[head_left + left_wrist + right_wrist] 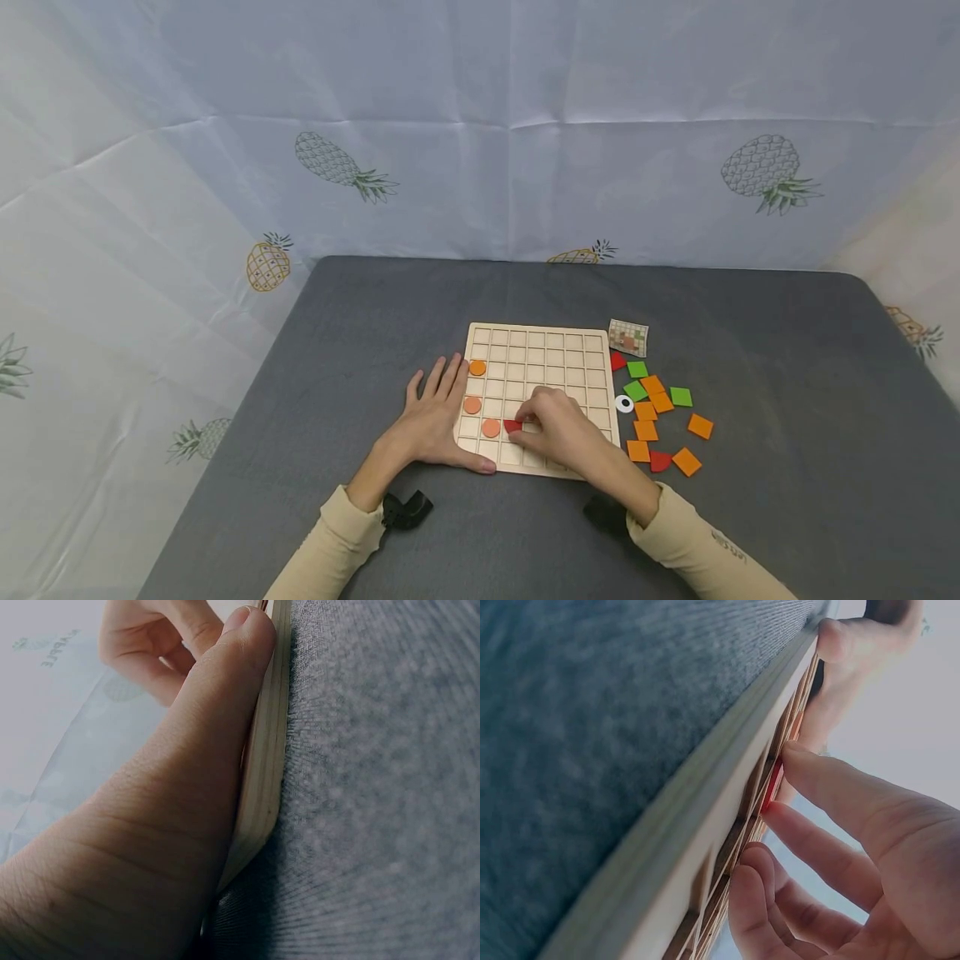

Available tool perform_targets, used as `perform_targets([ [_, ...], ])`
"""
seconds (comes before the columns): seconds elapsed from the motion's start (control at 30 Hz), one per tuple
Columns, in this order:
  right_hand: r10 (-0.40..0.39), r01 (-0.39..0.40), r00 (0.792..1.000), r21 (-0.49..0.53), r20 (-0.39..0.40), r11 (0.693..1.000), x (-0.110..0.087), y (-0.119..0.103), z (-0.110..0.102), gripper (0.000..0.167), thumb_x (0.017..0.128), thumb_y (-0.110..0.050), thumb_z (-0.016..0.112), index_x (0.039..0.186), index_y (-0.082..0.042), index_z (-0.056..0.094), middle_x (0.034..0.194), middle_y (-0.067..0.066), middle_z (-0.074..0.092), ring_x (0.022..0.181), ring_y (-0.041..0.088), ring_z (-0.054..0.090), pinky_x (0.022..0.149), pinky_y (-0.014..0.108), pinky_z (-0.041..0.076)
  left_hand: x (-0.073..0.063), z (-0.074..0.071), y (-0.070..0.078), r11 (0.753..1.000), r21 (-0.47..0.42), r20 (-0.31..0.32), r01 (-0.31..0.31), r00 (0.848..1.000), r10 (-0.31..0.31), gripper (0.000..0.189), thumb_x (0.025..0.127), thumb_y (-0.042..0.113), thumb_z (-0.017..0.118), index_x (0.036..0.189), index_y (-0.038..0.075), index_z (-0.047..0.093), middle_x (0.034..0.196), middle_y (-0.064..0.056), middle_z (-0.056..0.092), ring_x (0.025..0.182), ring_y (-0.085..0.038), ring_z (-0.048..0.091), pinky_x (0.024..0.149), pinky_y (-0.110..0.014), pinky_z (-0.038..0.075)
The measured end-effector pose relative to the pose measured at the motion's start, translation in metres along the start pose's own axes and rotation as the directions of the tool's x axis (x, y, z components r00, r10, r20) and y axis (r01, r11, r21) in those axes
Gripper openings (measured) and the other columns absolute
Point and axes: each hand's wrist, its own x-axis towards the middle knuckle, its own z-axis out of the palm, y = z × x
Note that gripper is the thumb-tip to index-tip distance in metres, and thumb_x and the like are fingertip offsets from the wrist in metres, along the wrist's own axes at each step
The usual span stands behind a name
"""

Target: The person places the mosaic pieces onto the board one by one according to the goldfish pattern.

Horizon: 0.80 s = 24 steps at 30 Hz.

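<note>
A wooden grid board lies flat on the grey table. My left hand rests at its left side, fingers spread and straight along the edge, thumb on the near-left rim. With thumb and index finger my right hand pinches a small red tile, low at a cell in the board's lower rows; the same red tile shows between the fingertips in the right wrist view. Just left of it sits an orange disc. Two more orange discs lie in the left column, the upper one darker.
Right of the board are scattered several orange squares, green squares, two red pieces and a white disc with a black centre. A small pattern card lies by the top-right corner. A pineapple-print curtain hangs behind the table.
</note>
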Motion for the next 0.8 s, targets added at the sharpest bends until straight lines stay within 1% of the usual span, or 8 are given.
perform_targets([
  [0.13,0.008,-0.008,1.0,-0.005,-0.006,1.0,-0.001,-0.001,0.0,0.013,0.086,-0.011,0.092,0.091,-0.001,0.085,0.08,0.004,0.067,0.071,0.009,0.05,0.061,0.022,0.041,-0.001,0.001,-0.002,1.0,-0.019,-0.017,-0.019,1.0,0.019,0.155,0.07,0.077,0.088,0.174,0.002,0.002,0.184,-0.022,0.0,0.171,-0.048,0.002,0.13,-0.076,0.007],
  [0.23,0.001,-0.001,1.0,-0.017,-0.013,1.0,-0.001,0.001,-0.001,0.015,0.086,-0.012,0.092,0.094,-0.002,0.085,0.082,0.004,0.07,0.074,0.009,0.052,0.064,0.022,0.044,-0.002,0.002,-0.003,0.999,-0.025,-0.033,-0.033,0.999,0.032,0.154,0.07,0.077,0.088,0.174,0.0,0.004,0.184,-0.023,0.002,0.17,-0.049,0.004,0.129,-0.077,0.008],
  [0.33,0.002,-0.002,1.0,-0.018,-0.02,1.0,-0.002,0.003,-0.002,0.018,0.086,-0.013,0.091,0.099,-0.002,0.085,0.085,0.005,0.072,0.076,0.01,0.055,0.067,0.024,0.047,-0.002,0.002,-0.003,0.999,-0.031,-0.034,-0.031,0.999,0.03,0.154,0.07,0.076,0.089,0.174,0.0,0.004,0.184,-0.023,0.003,0.171,-0.049,0.005,0.129,-0.077,0.008],
  [0.4,0.013,-0.013,1.0,-0.011,-0.024,1.0,-0.003,0.006,-0.005,0.02,0.086,-0.014,0.091,0.101,-0.003,0.085,0.086,0.005,0.073,0.078,0.01,0.056,0.069,0.024,0.048,-0.001,0.002,-0.002,0.999,-0.03,-0.022,-0.02,1.0,0.019,0.155,0.07,0.076,0.089,0.174,0.001,0.003,0.184,-0.022,0.001,0.171,-0.048,0.003,0.13,-0.077,0.007],
  [0.53,0.025,-0.025,0.999,-0.004,-0.033,1.0,-0.008,0.011,-0.014,0.022,0.087,-0.014,0.091,0.105,-0.003,0.084,0.087,0.005,0.072,0.078,0.012,0.057,0.07,0.025,0.049,0.0,0.0,0.0,1.0,-0.021,-0.003,-0.001,1.0,0.0,0.156,0.069,0.076,0.09,0.174,0.002,0.001,0.184,-0.021,-0.001,0.171,-0.046,0.001,0.13,-0.076,0.007],
  [0.63,0.007,-0.008,0.999,-0.021,-0.054,1.0,-0.012,0.016,-0.023,0.021,0.087,-0.012,0.09,0.105,-0.003,0.084,0.089,0.007,0.073,0.079,0.012,0.06,0.071,0.026,0.052,0.0,0.0,0.001,1.0,-0.015,0.003,0.004,1.0,-0.004,0.157,0.069,0.077,0.089,0.174,0.002,0.0,0.184,-0.021,-0.002,0.172,-0.046,0.0,0.13,-0.076,0.007],
  [0.8,-0.017,0.013,0.996,-0.044,-0.092,0.999,-0.019,0.028,-0.038,0.02,0.088,-0.011,0.089,0.105,-0.002,0.084,0.09,0.009,0.076,0.078,0.014,0.064,0.07,0.027,0.053,0.0,0.0,0.0,1.0,-0.02,0.005,0.0,1.0,0.0,0.157,0.069,0.077,0.089,0.174,0.003,-0.001,0.184,-0.02,-0.003,0.172,-0.046,-0.001,0.13,-0.076,0.006],
])
